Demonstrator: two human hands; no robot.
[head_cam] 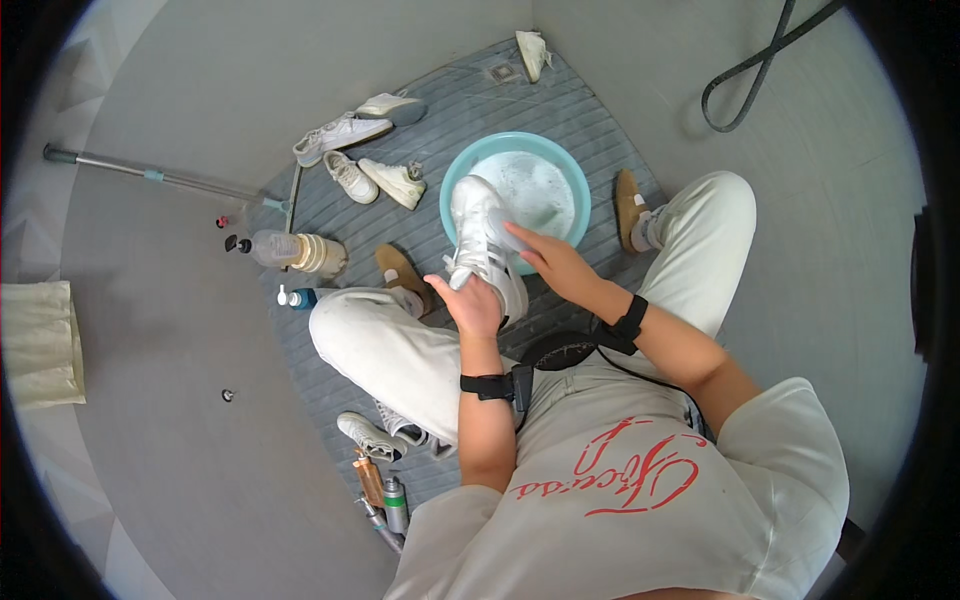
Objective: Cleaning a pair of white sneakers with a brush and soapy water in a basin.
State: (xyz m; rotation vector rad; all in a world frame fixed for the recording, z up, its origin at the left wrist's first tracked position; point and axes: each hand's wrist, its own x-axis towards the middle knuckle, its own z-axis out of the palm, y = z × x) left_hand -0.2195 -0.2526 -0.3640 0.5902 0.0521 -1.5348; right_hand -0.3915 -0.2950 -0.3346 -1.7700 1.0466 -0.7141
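A white lace-up sneaker [474, 217] is held over the near left rim of a turquoise plastic basin [581, 176]. My left hand [474, 306] grips it at the heel and ankle opening, thumb spread to the left. In my right hand [559, 262] is a pale, translucent scrubbing brush [504, 227], pressed to the right side of the shoe; its bristles are hidden. Foamy, soapy water [536, 187] fills the basin behind the sneaker's toe.
Several white shoes [345, 139] lie left of the basin. One stands by the floor drain [502, 72]. Pump bottles [277, 247] and a long-handled pole [180, 182] line the left wall. Behind my left knee are more sneakers [367, 435] and bottles [394, 504]. A dark hose [720, 97] hangs at right.
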